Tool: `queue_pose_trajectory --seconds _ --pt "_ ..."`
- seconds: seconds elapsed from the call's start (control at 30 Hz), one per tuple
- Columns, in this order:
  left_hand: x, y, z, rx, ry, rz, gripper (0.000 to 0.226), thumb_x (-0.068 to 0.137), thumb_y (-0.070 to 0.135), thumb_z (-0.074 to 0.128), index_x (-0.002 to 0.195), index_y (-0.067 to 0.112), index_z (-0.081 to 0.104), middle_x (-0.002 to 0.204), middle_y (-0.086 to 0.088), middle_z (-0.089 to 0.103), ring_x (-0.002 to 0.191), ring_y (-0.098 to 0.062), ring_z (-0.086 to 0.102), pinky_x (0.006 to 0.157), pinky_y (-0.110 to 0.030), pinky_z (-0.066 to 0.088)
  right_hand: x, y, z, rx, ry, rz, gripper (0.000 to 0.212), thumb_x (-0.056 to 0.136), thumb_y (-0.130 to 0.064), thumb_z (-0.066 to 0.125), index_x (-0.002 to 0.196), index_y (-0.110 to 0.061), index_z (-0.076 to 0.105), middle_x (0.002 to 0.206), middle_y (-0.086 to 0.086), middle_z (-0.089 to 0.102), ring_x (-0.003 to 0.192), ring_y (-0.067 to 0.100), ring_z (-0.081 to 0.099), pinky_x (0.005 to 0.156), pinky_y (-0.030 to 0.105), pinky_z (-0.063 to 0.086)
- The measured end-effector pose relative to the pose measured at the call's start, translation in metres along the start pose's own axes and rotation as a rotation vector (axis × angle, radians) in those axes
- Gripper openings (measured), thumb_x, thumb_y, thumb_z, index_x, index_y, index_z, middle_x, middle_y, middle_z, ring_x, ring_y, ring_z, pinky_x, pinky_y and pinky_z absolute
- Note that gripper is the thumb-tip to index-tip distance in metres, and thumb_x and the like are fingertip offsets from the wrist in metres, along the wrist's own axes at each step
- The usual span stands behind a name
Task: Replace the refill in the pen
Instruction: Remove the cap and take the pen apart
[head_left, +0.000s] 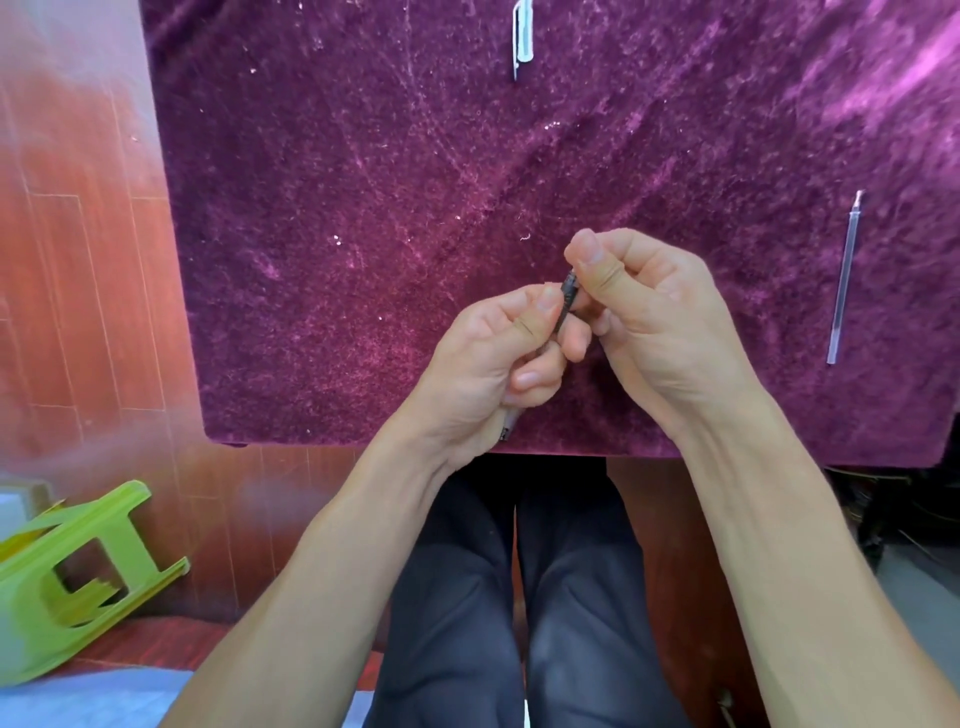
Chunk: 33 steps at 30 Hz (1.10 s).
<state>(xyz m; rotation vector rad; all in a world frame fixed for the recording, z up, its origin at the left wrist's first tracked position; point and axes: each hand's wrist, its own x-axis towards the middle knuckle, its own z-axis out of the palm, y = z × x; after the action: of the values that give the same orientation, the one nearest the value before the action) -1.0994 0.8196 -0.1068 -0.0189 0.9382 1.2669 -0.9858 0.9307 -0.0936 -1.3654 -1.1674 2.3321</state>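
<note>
My left hand (498, 358) grips the pen (566, 299), a slim barrel with a dark ribbed grip section that points up and right; its rear end pokes out below my palm near the table's front edge. My right hand (644, 312) pinches the dark front end of the pen between thumb and forefinger, so the tip is hidden. A clear refill (844, 280) lies by itself on the cloth to the right, almost upright in view. A white pen cap (523, 36) with a clip lies at the far top centre.
The table is covered by a purple velvet cloth (363, 234) whose front edge runs just below my wrists. A green plastic stool (72, 571) lies tipped over on the wooden floor at the lower left. My knees in dark trousers are under the table.
</note>
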Motion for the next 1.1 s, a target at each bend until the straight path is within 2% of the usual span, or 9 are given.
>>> queue_pose_trajectory --seconds 0.2,0.37,0.5,0.6,0.7,0.8,0.93,1.0,1.1 --pt "-0.004 0.003 0.000 -0.264 -0.131 -0.096 0.038 0.107 0.026 0.041 0.102 0.010 0.076 0.075 0.002 0.066 0.040 0.004 0.047 0.034 -0.009 0.028 0.002 -0.002 0.001 0.034 -0.069 0.000 0.018 0.087 -0.037 0.074 0.075 -0.025 0.075 0.066 -0.006 0.065 0.066 0.014 0.055 0.072 0.033 0.041" --pt "-0.002 0.001 0.003 0.021 0.057 0.097 0.013 0.105 0.020 0.054 0.099 0.008 0.057 0.086 -0.010 0.074 0.043 -0.002 0.048 0.038 -0.013 0.036 -0.002 -0.006 -0.007 -0.045 0.017 -0.058 0.027 0.080 -0.045 0.082 0.092 -0.020 0.082 0.070 -0.013 0.068 0.061 0.004 0.052 0.068 0.025 0.046" --pt "-0.001 0.002 0.009 0.204 0.097 0.179 0.010 0.106 0.014 0.052 0.096 0.012 0.055 0.086 -0.011 0.076 0.043 -0.007 0.049 0.041 -0.018 0.035 -0.003 -0.008 -0.010 -0.112 -0.010 -0.105 0.012 0.089 -0.026 0.083 0.085 -0.015 0.080 0.065 -0.001 0.067 0.051 0.005 0.055 0.060 0.016 0.049" --pt "-0.002 0.003 0.010 0.225 0.096 0.156 0.016 0.108 0.016 0.048 0.095 0.011 0.056 0.082 -0.008 0.075 0.040 -0.004 0.048 0.039 -0.014 0.035 -0.001 -0.010 -0.016 -0.141 -0.040 -0.079 0.014 0.085 -0.035 0.083 0.085 -0.022 0.084 0.072 0.004 0.068 0.056 0.007 0.057 0.062 0.018 0.047" --pt "-0.004 0.005 0.010 0.191 0.077 0.127 0.018 0.109 0.018 0.045 0.098 0.008 0.055 0.080 -0.007 0.074 0.039 -0.004 0.050 0.038 -0.013 0.035 0.001 -0.011 -0.023 -0.098 -0.131 -0.019 0.020 0.087 -0.038 0.077 0.098 -0.023 0.086 0.075 -0.006 0.066 0.068 0.009 0.051 0.068 0.020 0.047" --pt "-0.004 0.005 0.012 0.183 0.082 0.150 0.020 0.109 0.016 0.043 0.096 0.007 0.055 0.079 -0.006 0.074 0.039 -0.003 0.050 0.039 -0.014 0.033 0.002 -0.010 -0.023 -0.091 -0.133 -0.014 0.027 0.088 -0.036 0.077 0.110 -0.022 0.083 0.071 -0.014 0.064 0.066 0.008 0.047 0.068 0.021 0.048" --pt "-0.003 0.003 0.013 0.167 0.091 0.150 0.019 0.108 0.018 0.044 0.095 0.009 0.055 0.082 -0.007 0.075 0.039 -0.004 0.048 0.038 -0.013 0.034 0.003 -0.009 -0.021 -0.132 -0.068 -0.042 0.017 0.088 -0.033 0.080 0.097 -0.018 0.078 0.067 -0.015 0.066 0.058 0.003 0.051 0.066 0.029 0.045" --pt "-0.002 0.001 0.012 0.151 0.104 0.148 0.019 0.108 0.018 0.043 0.095 0.009 0.055 0.082 -0.007 0.075 0.039 -0.005 0.047 0.039 -0.014 0.034 0.004 -0.008 -0.024 -0.157 -0.098 -0.049 0.009 0.096 -0.027 0.076 0.099 -0.021 0.081 0.071 -0.017 0.067 0.063 0.001 0.052 0.069 0.026 0.047" --pt "-0.002 -0.001 0.009 0.121 0.117 0.155 0.019 0.108 0.017 0.043 0.096 0.009 0.056 0.083 -0.008 0.075 0.039 -0.005 0.048 0.040 -0.014 0.036 0.006 -0.009 -0.028 -0.175 -0.145 -0.031 0.015 0.103 -0.026 0.071 0.110 -0.026 0.084 0.081 -0.013 0.068 0.071 0.003 0.050 0.069 0.020 0.047"
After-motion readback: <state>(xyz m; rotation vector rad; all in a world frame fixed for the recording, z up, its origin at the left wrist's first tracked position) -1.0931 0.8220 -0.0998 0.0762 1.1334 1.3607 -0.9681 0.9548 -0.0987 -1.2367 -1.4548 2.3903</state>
